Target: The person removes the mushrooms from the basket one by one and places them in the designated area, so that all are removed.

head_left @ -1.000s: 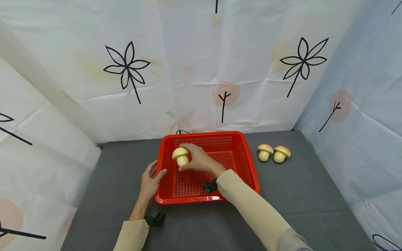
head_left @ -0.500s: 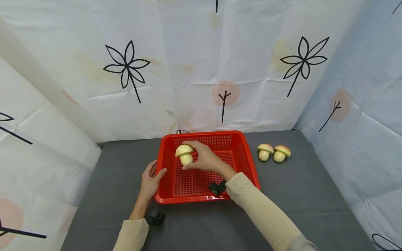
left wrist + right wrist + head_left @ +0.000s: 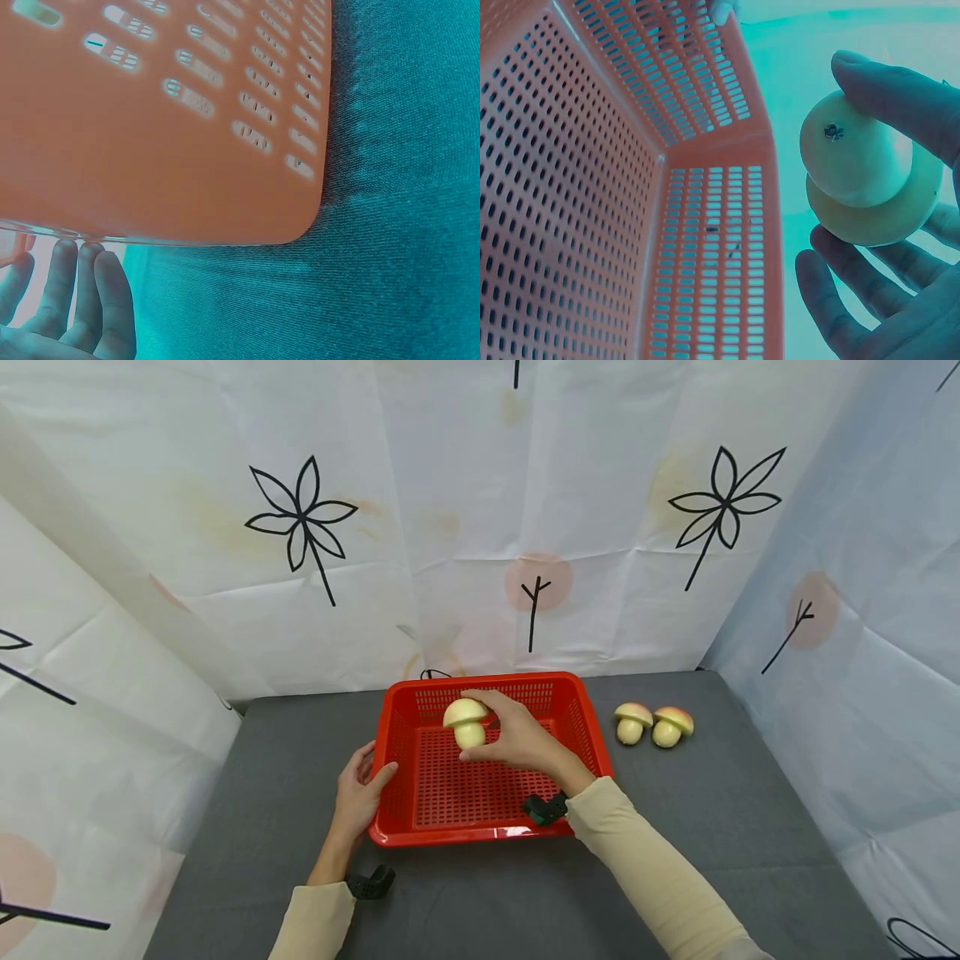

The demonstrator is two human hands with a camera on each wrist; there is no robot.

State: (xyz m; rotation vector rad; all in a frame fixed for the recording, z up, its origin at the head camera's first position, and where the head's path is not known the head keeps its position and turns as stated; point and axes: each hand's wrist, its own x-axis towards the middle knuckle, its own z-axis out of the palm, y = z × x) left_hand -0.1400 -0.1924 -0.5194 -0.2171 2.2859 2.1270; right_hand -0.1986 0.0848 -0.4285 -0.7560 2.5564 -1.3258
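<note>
My right hand (image 3: 513, 735) holds a pale yellow toy mushroom (image 3: 467, 720) by its cap and stem, above the red plastic basket (image 3: 480, 839). In the right wrist view the thumb presses the stem side of the mushroom (image 3: 855, 157) while the fingers lie on its far side; the basket wall (image 3: 712, 255) is beside it. At the basket's left side, my left hand (image 3: 358, 793) grips the rim, its thumb over the top edge and its fingers outside. The left wrist view shows those fingers (image 3: 112, 300) touching the basket's edge.
Two more toy mushrooms with reddish caps, one left (image 3: 632, 723) and one right (image 3: 670, 727), stand close together on the grey cloth, to the right of the basket. Patterned white curtains (image 3: 450, 527) enclose the table (image 3: 712, 835) at the back and sides.
My right hand has moved right and slightly up with the mushroom, from the basket's left part toward its middle. The left hand and the basket have stayed put.
</note>
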